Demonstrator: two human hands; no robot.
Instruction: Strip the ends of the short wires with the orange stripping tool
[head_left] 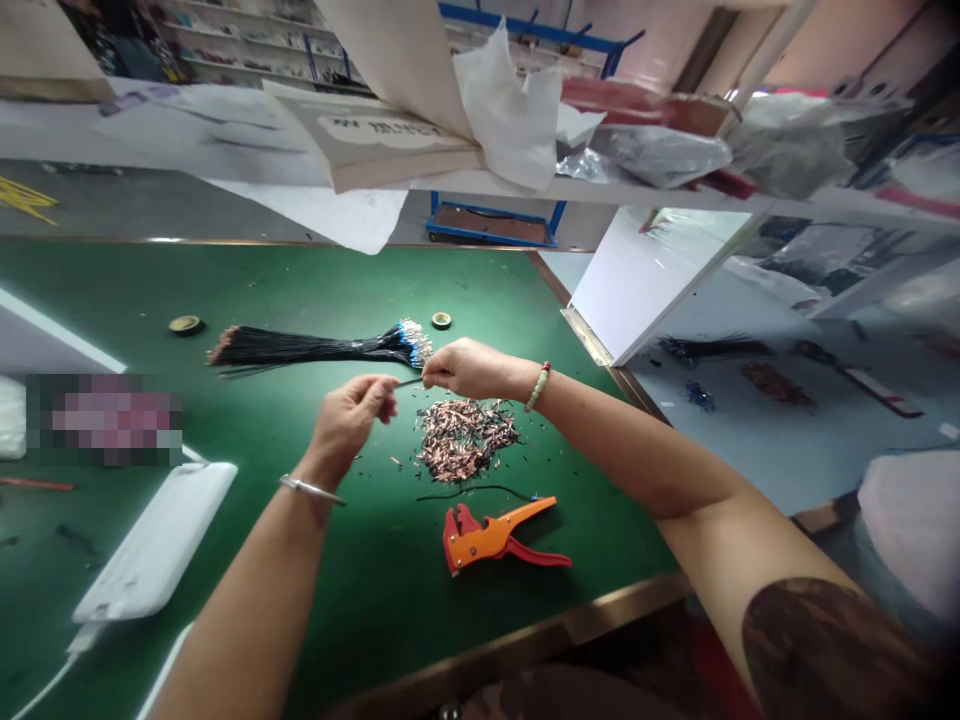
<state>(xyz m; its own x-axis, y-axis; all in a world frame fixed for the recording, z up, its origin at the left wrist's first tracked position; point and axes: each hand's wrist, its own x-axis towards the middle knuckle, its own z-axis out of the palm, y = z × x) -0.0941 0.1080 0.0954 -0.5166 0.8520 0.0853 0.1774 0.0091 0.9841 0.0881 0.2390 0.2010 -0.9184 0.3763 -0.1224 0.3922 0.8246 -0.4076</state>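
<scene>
The short black wire (pixel 409 382) is light, thin and limp, so it will bend unless pinched close to its end; it lies in the air just above the heap of copper terminals (pixel 466 440) on the green work mat (pixel 375 280). The left hand (pixel 345 420) pinches it between narrowly closed thumb and forefinger, and the right hand (pixel 469 368) grips its other end as tightly. Beyond the heap lies a bundle of black wires (pixel 315 347) with blue-collared metal ends, and on its near side an orange-and-red wire stripper (pixel 495 535).
</scene>
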